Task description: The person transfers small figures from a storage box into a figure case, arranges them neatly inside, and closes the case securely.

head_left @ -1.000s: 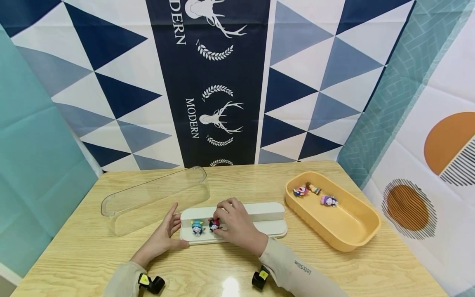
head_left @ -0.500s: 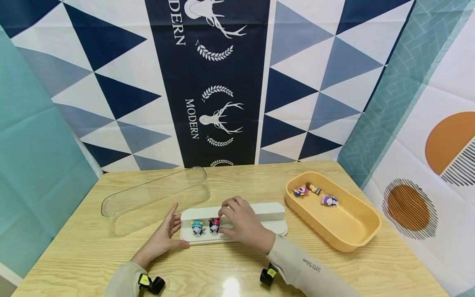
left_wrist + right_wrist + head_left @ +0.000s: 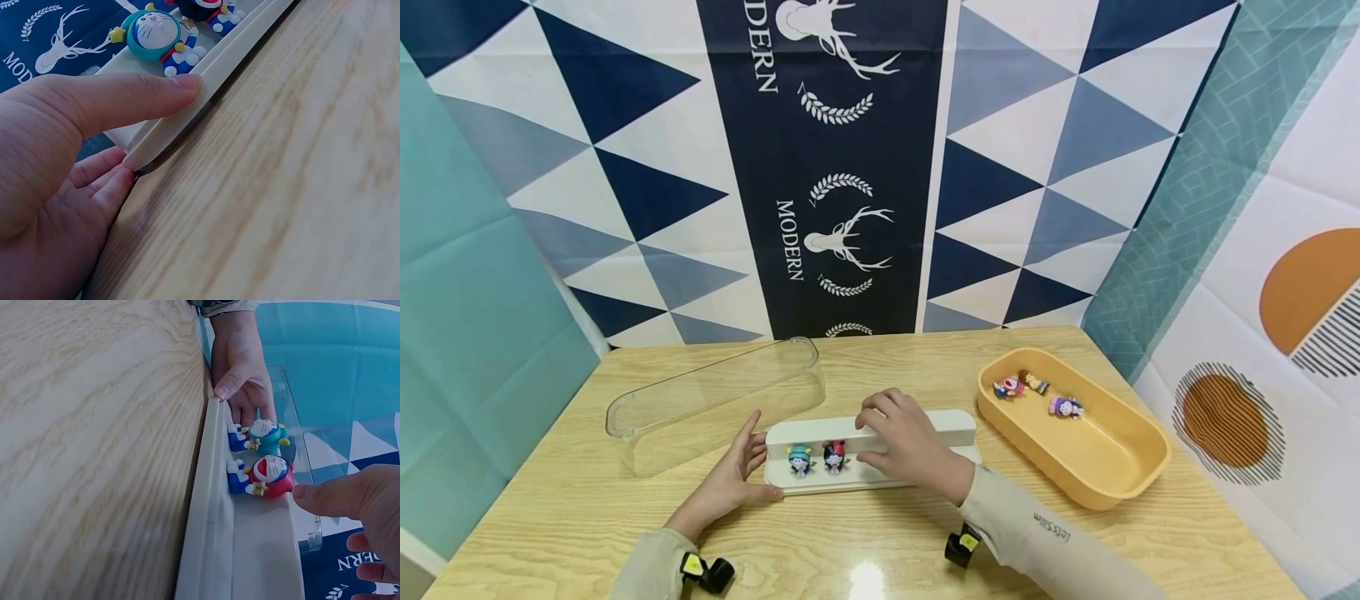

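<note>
A white two-level display stand (image 3: pixel 917 471) lies in front of me. Its left end is between the thumb and fingers of my left hand (image 3: pixel 730 479), the thumb on the front edge (image 3: pixel 150 128). Two small cat figurines stand side by side at the left on the lower step: one in a teal hood (image 3: pixel 800 460), one in a red-and-black hood (image 3: pixel 834 457). Just right of the red-hooded one hovers my right hand (image 3: pixel 910 446), fingers loosely bent and holding nothing. In the head view a small gap separates its thumb from that figurine.
A clear plastic cover (image 3: pixel 715 408) lies behind the stand at the left. At the right is a yellow tray (image 3: pixel 1101 454) holding three figurines: one red and blue (image 3: pixel 1007 387), one brown-haired (image 3: pixel 1034 382) and one purple-hooded (image 3: pixel 1066 407). Patterned cloth (image 3: pixel 823 192) hangs behind the wooden table.
My right hand has let go of the red-hooded figurine and drawn away to the right, leaving it standing on the step. My left hand keeps its place on the stand's end.
</note>
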`<state>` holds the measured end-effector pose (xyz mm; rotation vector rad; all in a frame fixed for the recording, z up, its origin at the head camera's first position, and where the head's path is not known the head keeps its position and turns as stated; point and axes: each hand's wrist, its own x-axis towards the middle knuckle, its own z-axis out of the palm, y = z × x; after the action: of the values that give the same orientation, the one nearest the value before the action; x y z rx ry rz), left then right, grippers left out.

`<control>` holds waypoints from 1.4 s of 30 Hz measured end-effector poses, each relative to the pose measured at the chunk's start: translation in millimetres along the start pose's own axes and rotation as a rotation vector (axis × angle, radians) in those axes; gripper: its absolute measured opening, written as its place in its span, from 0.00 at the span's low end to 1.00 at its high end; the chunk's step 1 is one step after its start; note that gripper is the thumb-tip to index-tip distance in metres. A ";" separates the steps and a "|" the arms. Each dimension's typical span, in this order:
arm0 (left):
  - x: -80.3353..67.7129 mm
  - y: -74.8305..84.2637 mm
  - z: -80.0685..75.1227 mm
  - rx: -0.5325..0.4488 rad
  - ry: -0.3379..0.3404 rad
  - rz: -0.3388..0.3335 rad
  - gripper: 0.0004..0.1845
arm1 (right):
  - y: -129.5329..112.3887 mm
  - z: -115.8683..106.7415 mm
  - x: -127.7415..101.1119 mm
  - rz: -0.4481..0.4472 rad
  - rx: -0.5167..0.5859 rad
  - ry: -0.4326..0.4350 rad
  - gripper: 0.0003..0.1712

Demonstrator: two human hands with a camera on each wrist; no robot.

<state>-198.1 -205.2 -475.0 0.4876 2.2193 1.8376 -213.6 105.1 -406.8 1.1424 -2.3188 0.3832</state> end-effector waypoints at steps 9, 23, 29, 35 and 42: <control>0.4 0.9 -1.1 0.000 -0.006 -0.004 0.69 | 6.3 -11.9 -0.2 -0.002 -0.003 0.002 0.23; 1.1 1.1 0.8 -0.001 0.001 -0.005 0.69 | 24.3 -37.2 0.7 -0.006 -0.026 0.011 0.23; 0.1 0.7 1.1 -0.011 0.011 -0.025 0.70 | 33.6 -48.7 -0.8 -0.022 -0.073 0.018 0.25; 0.5 0.5 0.7 -0.005 0.015 -0.035 0.69 | 48.0 -61.7 -0.9 -0.037 -0.090 0.032 0.27; 1.1 0.7 -1.7 0.003 0.007 -0.012 0.69 | 60.7 -74.5 1.3 -0.026 -0.098 -0.022 0.24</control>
<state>-199.7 -206.2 -474.0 0.4683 2.2251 1.8329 -238.1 175.4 -346.1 1.1338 -2.3124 0.2451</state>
